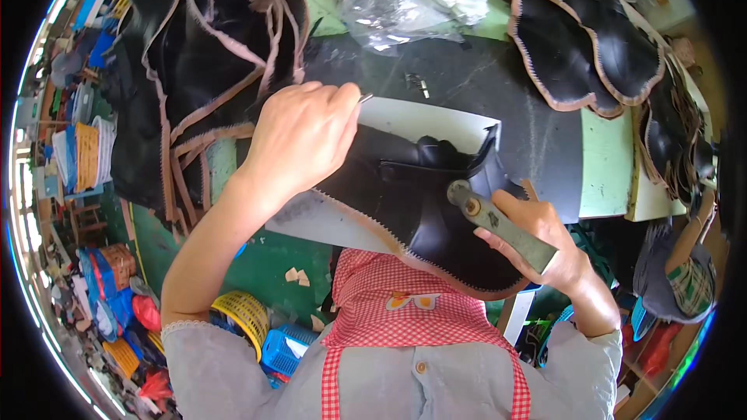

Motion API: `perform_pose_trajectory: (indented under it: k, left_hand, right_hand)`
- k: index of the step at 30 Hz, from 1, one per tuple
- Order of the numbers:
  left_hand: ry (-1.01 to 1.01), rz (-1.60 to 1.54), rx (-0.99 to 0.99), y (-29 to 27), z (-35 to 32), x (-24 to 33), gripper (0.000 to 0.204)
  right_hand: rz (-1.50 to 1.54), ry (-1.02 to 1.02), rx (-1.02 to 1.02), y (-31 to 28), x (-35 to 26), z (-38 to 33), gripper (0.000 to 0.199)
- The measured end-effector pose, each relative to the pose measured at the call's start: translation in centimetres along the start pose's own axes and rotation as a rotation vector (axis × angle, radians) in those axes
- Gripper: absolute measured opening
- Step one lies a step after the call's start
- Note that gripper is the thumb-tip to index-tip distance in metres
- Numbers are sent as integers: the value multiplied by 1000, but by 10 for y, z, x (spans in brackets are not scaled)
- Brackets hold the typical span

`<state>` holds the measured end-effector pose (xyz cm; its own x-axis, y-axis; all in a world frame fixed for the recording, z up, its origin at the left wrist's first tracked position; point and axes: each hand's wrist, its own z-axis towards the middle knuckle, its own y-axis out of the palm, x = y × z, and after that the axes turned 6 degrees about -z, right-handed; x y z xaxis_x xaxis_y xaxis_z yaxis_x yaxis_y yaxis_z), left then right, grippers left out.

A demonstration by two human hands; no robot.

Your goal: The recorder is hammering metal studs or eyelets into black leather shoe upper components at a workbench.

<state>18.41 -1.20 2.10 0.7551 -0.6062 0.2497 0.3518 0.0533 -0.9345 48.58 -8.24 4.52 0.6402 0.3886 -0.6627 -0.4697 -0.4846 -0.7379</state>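
Note:
My left hand (pixel 307 136) is closed in a fist above the left end of a black leather piece (pixel 436 218). A short bright metal rod (pixel 366 98) pokes out between its thumb and fingers; the rest is hidden in the fist. My right hand (pixel 548 222) grips a hammer, its worn grey metal head (pixel 506 229) over the right part of the leather. The handle is mostly hidden beneath the head and fingers. The leather has a pale zigzag-cut edge and a folded, pocket-like part. It lies partly over a white board (pixel 436 120) and overhangs the table's near edge.
A black mat (pixel 537 148) covers the green table (pixel 607 167). Small metal pieces (pixel 420 85) lie beyond the board. Black leather pieces (pixel 206 54) are heaped at left, more (pixel 583 31) at far right. A clear plastic bag (pixel 397 8) sits at the back. Another person (pixel 677 272) is at right.

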Motion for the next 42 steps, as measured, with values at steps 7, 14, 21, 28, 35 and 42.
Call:
perform_pose_trajectory:
  k: [7,14,21,28,35,42]
  left_hand:
    - [-135,-22,-234,-52,9,-11,14]
    - [-316,38,-222,-62,-10,-12,15]
    - [110,-574,-124,-10,-33,12,12]
    - [132,-414,-142,43,-64,41,16]
    - [102,-561,-118,35,-48,22,15]
    - [-50,-564,293,30,-18,-2,29]
  right_hand:
    - [21,89,22,17,9,26,27]
    - [121,108,-54,14,15,29,27]
    - [357,283,-90,-1,-1,35,29]
    - [191,197,-3,-8,-16,33,21]
    - [-12,149,44,18,-14,49,20]
    - [43,185,83,20,-20,49,15]
